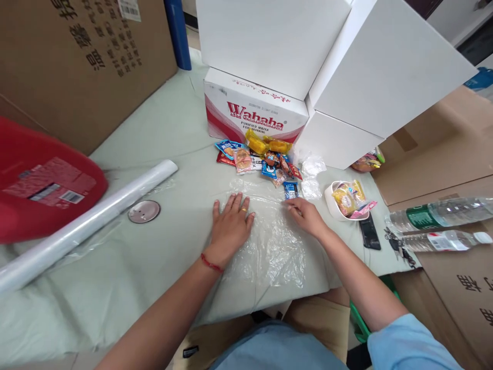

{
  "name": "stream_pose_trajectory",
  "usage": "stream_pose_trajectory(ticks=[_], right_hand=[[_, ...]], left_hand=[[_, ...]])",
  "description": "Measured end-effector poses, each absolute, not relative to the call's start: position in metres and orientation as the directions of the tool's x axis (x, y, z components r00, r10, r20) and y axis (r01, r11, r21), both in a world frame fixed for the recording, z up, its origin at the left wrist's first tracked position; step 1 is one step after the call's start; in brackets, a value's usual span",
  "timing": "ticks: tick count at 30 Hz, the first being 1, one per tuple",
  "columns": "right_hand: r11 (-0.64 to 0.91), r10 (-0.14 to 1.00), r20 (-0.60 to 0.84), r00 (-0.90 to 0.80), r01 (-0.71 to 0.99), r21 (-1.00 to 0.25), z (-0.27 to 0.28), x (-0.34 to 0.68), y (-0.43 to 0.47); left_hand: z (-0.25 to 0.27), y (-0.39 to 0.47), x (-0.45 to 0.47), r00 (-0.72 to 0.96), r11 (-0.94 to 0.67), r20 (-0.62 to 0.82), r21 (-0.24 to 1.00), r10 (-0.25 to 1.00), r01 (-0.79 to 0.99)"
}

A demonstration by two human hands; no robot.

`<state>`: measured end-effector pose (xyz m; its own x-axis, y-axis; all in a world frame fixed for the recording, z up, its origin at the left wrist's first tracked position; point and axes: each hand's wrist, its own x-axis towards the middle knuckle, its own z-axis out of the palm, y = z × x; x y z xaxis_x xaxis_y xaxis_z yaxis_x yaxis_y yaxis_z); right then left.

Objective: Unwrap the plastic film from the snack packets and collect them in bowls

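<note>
A clear plastic bag or sheet (277, 252) lies spread and wrinkled on the pale green tablecloth. My left hand (232, 222) rests flat on its left part, fingers stretched out. At its upper right, my right hand (306, 216) has its fingers pinched together near the plastic's edge; what they hold, if anything, is too small to make out. Just above that hand lies a small blue snack packet (290, 190). Behind it is a pile of wrapped snacks (271, 158), with several yellow, blue and red packets. White crumpled plastic (311, 187) lies beside the pile.
A Wahaha carton (256, 110) and white boxes (273, 41) stand behind. To the right are a white bowl (330, 198) of snacks, a phone (370, 232), keys (398, 244) and two bottles (442, 240). A plastic film roll (96, 218), round tin lid (144, 211) and red container (46, 180) lie left.
</note>
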<state>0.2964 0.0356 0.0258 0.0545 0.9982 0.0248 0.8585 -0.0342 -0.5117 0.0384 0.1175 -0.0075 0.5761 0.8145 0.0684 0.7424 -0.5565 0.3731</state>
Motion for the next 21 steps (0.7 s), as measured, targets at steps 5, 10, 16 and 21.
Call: stream_pose_trajectory(ticks=[5,10,16,21], right_hand=[[-0.043,0.997,-0.067,0.024,0.957,-0.288,0.049,0.283,0.107],[-0.3,0.954,0.032,0.299,0.954,0.026,0.04,0.272,0.142],[-0.385,0.921,-0.015,0.39,0.914,0.132,0.039,0.274,0.143],[-0.474,0.88,0.033,0.474,0.88,-0.009,0.069,0.301,0.123]], left_hand=[[-0.009,0.118,0.041,0.572,-0.554,0.051,0.337,0.818,0.762],[-0.011,0.119,0.039,0.577,-0.565,0.077,0.342,0.813,0.751],[-0.01,0.115,0.039,0.575,-0.566,0.092,0.359,0.813,0.742],[-0.005,0.114,0.04,0.586,-0.567,0.066,0.358,0.808,0.742]])
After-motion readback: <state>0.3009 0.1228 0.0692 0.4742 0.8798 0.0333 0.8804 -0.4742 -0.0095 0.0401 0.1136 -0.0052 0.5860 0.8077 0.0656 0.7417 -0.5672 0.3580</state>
